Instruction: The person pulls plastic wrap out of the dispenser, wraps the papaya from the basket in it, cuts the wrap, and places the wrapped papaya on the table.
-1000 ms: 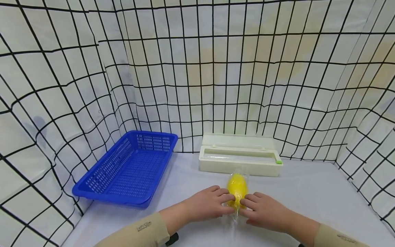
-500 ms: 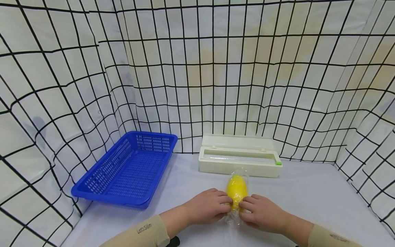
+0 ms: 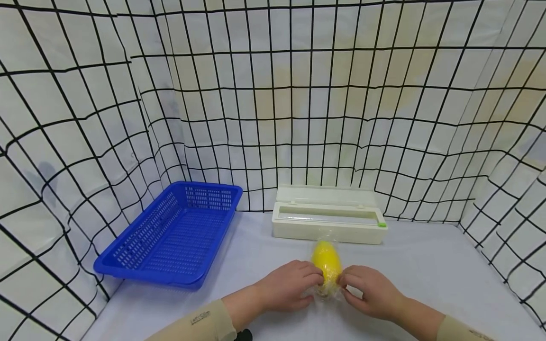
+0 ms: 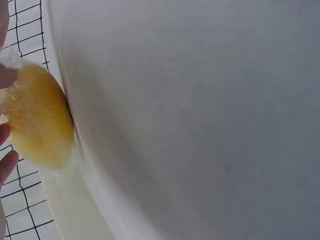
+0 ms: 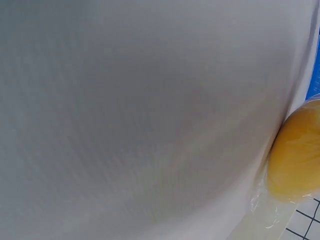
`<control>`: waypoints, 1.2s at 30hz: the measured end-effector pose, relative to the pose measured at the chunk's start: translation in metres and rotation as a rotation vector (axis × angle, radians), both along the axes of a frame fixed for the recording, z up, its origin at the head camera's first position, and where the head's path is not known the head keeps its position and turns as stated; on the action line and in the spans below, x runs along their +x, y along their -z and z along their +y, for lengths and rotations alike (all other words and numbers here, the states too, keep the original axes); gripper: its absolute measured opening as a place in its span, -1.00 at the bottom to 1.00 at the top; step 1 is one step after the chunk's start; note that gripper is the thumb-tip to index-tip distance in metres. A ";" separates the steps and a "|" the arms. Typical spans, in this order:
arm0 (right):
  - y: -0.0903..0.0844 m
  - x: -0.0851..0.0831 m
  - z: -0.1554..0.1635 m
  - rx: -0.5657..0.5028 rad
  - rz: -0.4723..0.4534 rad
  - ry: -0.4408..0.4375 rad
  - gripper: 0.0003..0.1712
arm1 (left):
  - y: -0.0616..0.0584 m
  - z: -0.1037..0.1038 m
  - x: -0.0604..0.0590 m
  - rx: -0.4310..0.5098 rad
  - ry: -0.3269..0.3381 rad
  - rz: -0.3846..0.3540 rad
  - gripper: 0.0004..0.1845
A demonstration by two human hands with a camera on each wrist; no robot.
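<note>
A smooth yellow oval (image 3: 326,259), fruit-like but of unclear kind, lies on the white table, wrapped in clear plastic wrap (image 3: 327,290). The wrap bunches at its near end and sticks out a little at the far end. My left hand (image 3: 290,285) is at the near left side, its curled fingers holding the wrap against the oval. On the near right my right hand (image 3: 372,290) pinches the wrap's edge between thumb and forefinger. The left wrist view shows a few fingertips (image 4: 7,165) beside the wrapped oval; no fingers appear in the right wrist view.
Behind the oval stands a white plastic-wrap dispenser (image 3: 328,232), lid raised, with a film roll inside and a green slider (image 3: 382,224) at its right end. A blue slotted basket (image 3: 170,279) stands at the left. Black-gridded white cloth walls (image 3: 298,104) enclose the table.
Both hands were close together at the oval's near end. The right hand has shifted slightly right, its thumb and forefinger now forming a rounded pinch. The loose wrap is more gathered against the oval.
</note>
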State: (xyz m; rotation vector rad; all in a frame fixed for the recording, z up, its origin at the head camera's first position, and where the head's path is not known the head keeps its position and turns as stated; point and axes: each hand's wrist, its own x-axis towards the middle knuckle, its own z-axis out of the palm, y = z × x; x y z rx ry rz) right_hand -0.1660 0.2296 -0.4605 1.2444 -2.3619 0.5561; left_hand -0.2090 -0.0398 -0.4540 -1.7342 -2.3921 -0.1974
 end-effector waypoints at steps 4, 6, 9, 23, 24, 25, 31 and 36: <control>0.000 0.003 -0.002 0.001 -0.065 0.065 -0.68 | 0.001 0.007 -0.001 -0.030 -0.010 0.096 -0.54; 0.000 0.004 -0.003 0.016 -0.081 0.081 -0.65 | 0.001 0.010 -0.001 -0.020 -0.015 0.132 -0.60; 0.001 0.003 -0.006 0.073 -0.074 0.086 -0.57 | 0.000 0.014 -0.001 0.005 -0.037 0.136 -0.74; 0.002 0.001 -0.016 -0.019 -0.029 0.125 -0.74 | -0.007 0.022 0.002 0.100 -0.221 -0.229 -0.88; 0.001 0.001 -0.015 -0.034 -0.076 0.144 -0.76 | -0.009 0.022 0.002 0.113 -0.230 -0.271 -0.89; 0.000 0.002 -0.014 -0.047 -0.121 0.163 -0.78 | -0.009 0.022 0.002 0.125 -0.237 -0.307 -0.89; -0.006 0.002 -0.012 -0.068 -0.337 0.285 -0.92 | -0.014 0.021 -0.003 0.166 -0.308 -0.412 -0.86; -0.011 0.001 -0.012 -0.066 -0.413 0.346 -0.83 | -0.012 0.023 -0.007 0.189 -0.390 -0.446 -0.79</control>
